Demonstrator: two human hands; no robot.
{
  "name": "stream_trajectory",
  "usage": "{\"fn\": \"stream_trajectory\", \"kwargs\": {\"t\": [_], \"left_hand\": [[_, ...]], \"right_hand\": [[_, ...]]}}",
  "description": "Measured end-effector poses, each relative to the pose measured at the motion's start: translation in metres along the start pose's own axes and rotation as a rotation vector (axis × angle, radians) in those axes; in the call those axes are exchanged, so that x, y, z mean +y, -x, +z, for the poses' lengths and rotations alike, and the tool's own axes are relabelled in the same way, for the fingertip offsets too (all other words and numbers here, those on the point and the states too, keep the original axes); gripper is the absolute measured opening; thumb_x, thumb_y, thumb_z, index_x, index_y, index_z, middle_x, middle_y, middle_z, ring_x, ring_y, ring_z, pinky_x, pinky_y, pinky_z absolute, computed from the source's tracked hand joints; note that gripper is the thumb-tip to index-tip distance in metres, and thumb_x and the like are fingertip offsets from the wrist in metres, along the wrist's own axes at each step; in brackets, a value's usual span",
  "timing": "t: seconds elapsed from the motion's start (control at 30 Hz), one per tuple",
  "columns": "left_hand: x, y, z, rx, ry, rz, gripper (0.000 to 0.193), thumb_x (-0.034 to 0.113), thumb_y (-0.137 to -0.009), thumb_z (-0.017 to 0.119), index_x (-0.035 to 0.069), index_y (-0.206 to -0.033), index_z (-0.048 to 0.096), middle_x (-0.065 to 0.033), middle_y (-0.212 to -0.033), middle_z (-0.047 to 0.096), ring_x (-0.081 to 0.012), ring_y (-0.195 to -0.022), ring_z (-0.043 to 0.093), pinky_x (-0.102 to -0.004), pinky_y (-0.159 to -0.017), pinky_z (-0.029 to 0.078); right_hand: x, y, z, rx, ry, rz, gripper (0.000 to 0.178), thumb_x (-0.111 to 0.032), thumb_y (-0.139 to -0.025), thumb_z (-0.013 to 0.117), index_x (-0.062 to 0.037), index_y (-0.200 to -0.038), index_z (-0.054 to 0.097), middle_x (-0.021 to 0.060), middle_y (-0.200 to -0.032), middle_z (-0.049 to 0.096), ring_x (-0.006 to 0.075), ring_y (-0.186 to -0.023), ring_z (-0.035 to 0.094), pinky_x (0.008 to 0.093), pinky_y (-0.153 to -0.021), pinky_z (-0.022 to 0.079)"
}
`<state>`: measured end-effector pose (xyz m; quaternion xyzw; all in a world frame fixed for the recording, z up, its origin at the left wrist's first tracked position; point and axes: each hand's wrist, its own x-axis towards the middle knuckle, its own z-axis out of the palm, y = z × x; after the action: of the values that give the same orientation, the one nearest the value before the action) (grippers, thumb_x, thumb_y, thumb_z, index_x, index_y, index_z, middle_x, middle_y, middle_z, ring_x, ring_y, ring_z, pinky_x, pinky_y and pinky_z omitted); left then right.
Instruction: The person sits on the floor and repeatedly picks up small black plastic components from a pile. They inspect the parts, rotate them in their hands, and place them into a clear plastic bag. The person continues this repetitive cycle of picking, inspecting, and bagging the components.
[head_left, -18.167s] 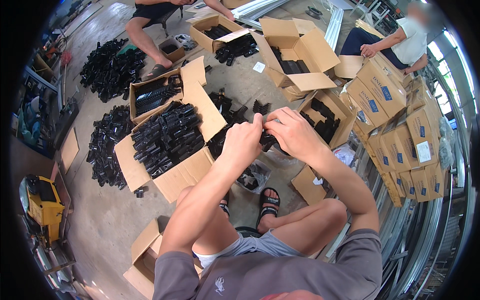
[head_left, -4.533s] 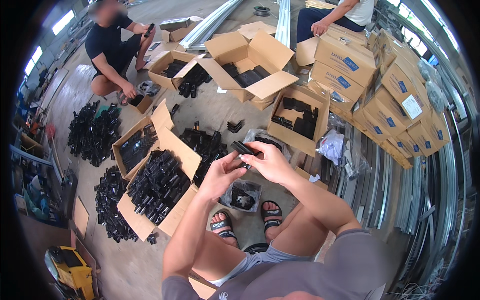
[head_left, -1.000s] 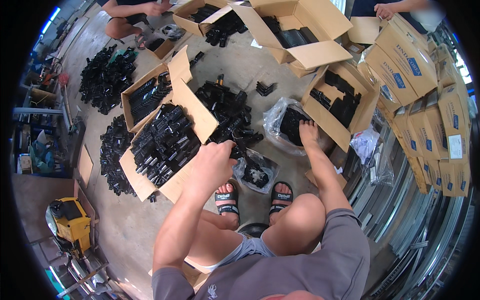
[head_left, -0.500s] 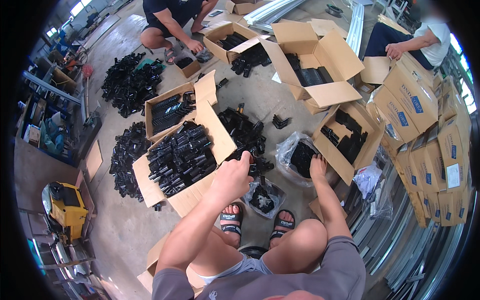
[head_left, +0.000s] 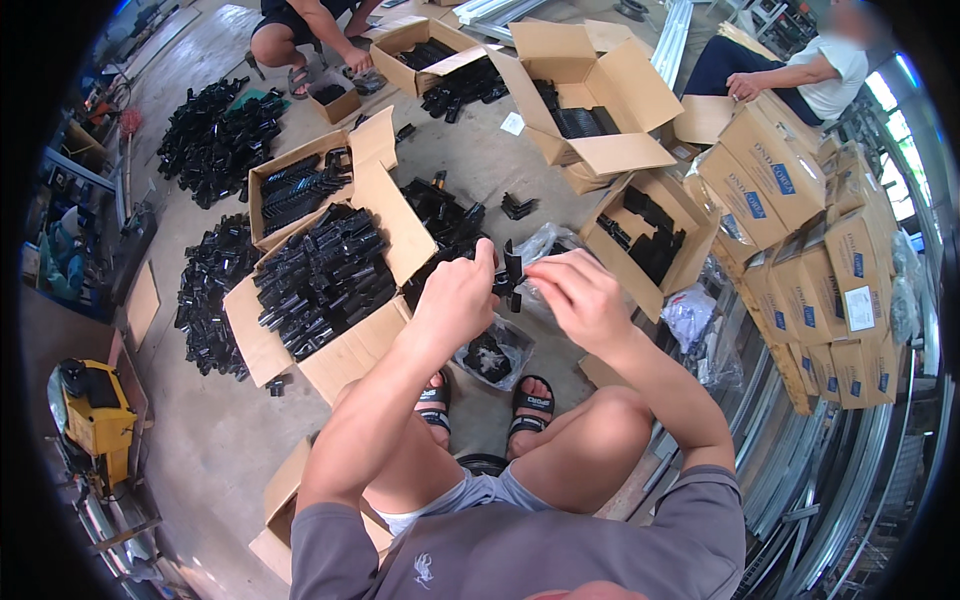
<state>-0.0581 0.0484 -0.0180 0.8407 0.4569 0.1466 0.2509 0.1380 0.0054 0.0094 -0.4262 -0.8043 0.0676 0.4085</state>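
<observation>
My left hand (head_left: 461,300) is closed round a black plastic corner connector (head_left: 512,262) that stands up past the fingers. My right hand (head_left: 584,300) pinches close against the connector's right side; whatever small piece lies between its fingertips is too small to name. Both hands are above the floor in front of my knees. Behind my right hand, partly hidden, lies a clear plastic bag (head_left: 546,241). Under my hands sits another clear bag (head_left: 497,352) with small black pieces. A loose pile of black connectors (head_left: 440,215) lies just beyond my left hand.
An open carton (head_left: 413,245) full of black connectors stands at left, with more piles (head_left: 220,140) behind it. To the right are an open carton (head_left: 700,240), stacked cartons (head_left: 770,190) and long metal profiles (head_left: 760,450). Two other people sit or crouch at the far side.
My right hand has left the plastic bag and come over to the connector at my left hand. The whole view has shifted a little to the right.
</observation>
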Motion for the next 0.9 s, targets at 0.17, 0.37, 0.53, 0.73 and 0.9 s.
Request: {"fn": "stream_trajectory", "kwargs": {"t": [0.17, 0.37, 0.53, 0.73, 0.9], "left_hand": [[0.01, 0.007, -0.003, 0.03, 0.031, 0.016, 0.047, 0.007, -0.072, 0.078, 0.002, -0.107, 0.047, -0.0206, -0.074, 0.064, -0.0418, -0.077, 0.065, -0.0508, -0.068, 0.049], [0.008, 0.014, 0.002, 0.113, 0.129, -0.012, 0.044, 0.006, -0.07, 0.077, 0.002, -0.105, 0.05, -0.0212, -0.081, 0.066, -0.0421, -0.082, 0.065, -0.0511, -0.072, 0.049], [0.003, 0.022, -0.008, 0.118, 0.099, -0.074, 0.042, 0.006, -0.071, 0.078, 0.0, -0.103, 0.051, -0.0229, -0.077, 0.065, -0.0428, -0.082, 0.064, -0.0514, -0.073, 0.049], [0.002, 0.023, -0.009, 0.16, 0.077, -0.034, 0.041, 0.005, -0.071, 0.077, 0.0, -0.101, 0.05, -0.0226, -0.072, 0.063, -0.0437, -0.076, 0.064, -0.0517, -0.068, 0.049], [0.003, 0.018, -0.01, 0.168, 0.057, -0.023, 0.042, 0.004, -0.069, 0.077, -0.001, -0.1, 0.049, -0.0217, -0.07, 0.063, -0.0429, -0.074, 0.065, -0.0503, -0.067, 0.05]], "right_hand": [[-0.011, 0.004, 0.012, -0.042, 0.205, -0.12, 0.015, 0.0, -0.08, 0.071, -0.0013, -0.095, 0.067, 0.0066, -0.092, 0.063, 0.0255, -0.085, 0.061, 0.0358, -0.075, 0.052], [-0.009, 0.014, 0.022, 0.075, 0.304, -0.054, 0.013, 0.001, -0.083, 0.067, -0.0022, -0.096, 0.067, 0.009, -0.088, 0.063, 0.0277, -0.083, 0.062, 0.0384, -0.073, 0.051], [0.007, 0.033, 0.024, -0.108, 0.154, 0.334, 0.01, -0.009, -0.09, 0.063, -0.0024, -0.096, 0.066, 0.0147, -0.087, 0.066, 0.0359, -0.079, 0.065, 0.0451, -0.07, 0.052], [0.064, 0.118, 0.102, -1.36, 0.315, 0.453, 0.02, -0.018, -0.085, 0.063, -0.0088, -0.099, 0.073, 0.0177, -0.101, 0.071, 0.0377, -0.097, 0.068, 0.0473, -0.08, 0.054], [0.101, 0.182, 0.202, -1.167, 0.221, 0.551, 0.02, -0.011, -0.082, 0.061, -0.0069, -0.098, 0.073, 0.0197, -0.1, 0.071, 0.0367, -0.094, 0.069, 0.0473, -0.08, 0.056]]}}
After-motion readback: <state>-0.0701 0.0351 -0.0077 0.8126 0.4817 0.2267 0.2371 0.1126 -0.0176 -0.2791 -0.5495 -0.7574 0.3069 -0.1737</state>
